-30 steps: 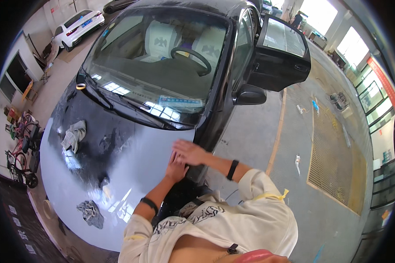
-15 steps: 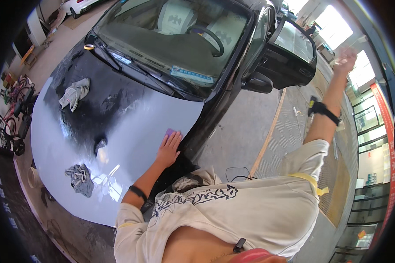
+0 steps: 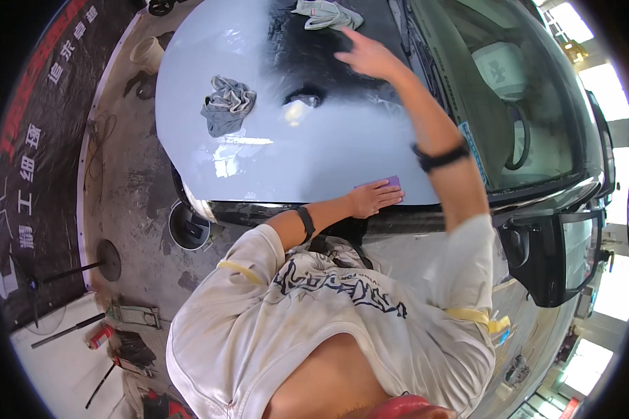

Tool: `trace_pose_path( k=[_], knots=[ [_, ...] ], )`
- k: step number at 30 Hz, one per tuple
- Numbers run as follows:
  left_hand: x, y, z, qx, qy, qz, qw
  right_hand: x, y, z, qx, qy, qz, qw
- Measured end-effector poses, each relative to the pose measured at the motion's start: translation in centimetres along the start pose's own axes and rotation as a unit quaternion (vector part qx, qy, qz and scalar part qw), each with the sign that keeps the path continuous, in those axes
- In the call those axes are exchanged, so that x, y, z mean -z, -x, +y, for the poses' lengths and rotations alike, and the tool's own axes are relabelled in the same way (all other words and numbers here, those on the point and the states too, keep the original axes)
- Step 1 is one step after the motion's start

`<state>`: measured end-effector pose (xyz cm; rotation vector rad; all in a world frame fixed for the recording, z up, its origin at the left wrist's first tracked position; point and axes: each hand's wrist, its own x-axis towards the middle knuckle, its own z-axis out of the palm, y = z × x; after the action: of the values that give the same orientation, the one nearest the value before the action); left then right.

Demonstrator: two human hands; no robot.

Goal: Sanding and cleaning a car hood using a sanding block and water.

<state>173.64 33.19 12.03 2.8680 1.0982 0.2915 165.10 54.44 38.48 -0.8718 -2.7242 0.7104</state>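
Observation:
My left hand (image 3: 374,200) lies over a flat purple pad (image 3: 389,182), pressing it to the hood near its edge. The car hood (image 3: 258,171) is light grey around the near and left parts, with a dark patch farther off. My right hand (image 3: 370,57) reaches over that patch, index finger stretched out and thumb apart, holding nothing. Just beyond its fingertips lies a grey cloth (image 3: 326,15); whether they touch it I cannot tell. A crumpled darker grey cloth (image 3: 229,108) rests on the hood's left part. Near the middle is a small dark spot with a pale yellowish smear (image 3: 297,112).
The windshield (image 3: 496,105) rises at the right, with an open black door (image 3: 555,262) below it. A bucket (image 3: 190,225) stands on the floor by the bumper, a pale bucket (image 3: 147,54) beyond. A round-based stand (image 3: 109,261) and floor jack (image 3: 136,315) are at left.
My view has turned toward the hood. My right arm has swung from out at the right to above the hood, near the cloth. My left hand stays on the purple pad.

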Motion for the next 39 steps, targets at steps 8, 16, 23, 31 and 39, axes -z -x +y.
trace_pose_path(
  k=[8, 16, 23, 31, 39],
  knots=[
    [-0.6, -2.4, 0.2, -0.012, 0.089, -0.112, 0.99, -1.4, -12.0, -6.2, 0.056, 0.141, 0.117, 0.981],
    [-0.5, -6.4, -1.2, 0.008, 0.124, 0.016, 0.992, -1.3, -7.1, -10.0, -0.029, 0.05, 0.03, 0.998],
    [-3.6, -8.1, -0.4, -0.025, 0.355, 0.057, 0.933, 0.7, -4.1, -9.5, -0.035, 0.057, 0.064, 0.996],
    [-0.3, -4.8, -0.5, -0.032, 0.159, 0.007, 0.987, -10.6, 13.7, 5.2, 0.055, 0.041, 0.159, 0.985],
    [-1.1, -7.9, -0.9, -0.076, 0.034, -0.036, 0.996, -16.7, 31.6, 15.0, -0.098, 0.164, 0.216, 0.958]
  ],
)
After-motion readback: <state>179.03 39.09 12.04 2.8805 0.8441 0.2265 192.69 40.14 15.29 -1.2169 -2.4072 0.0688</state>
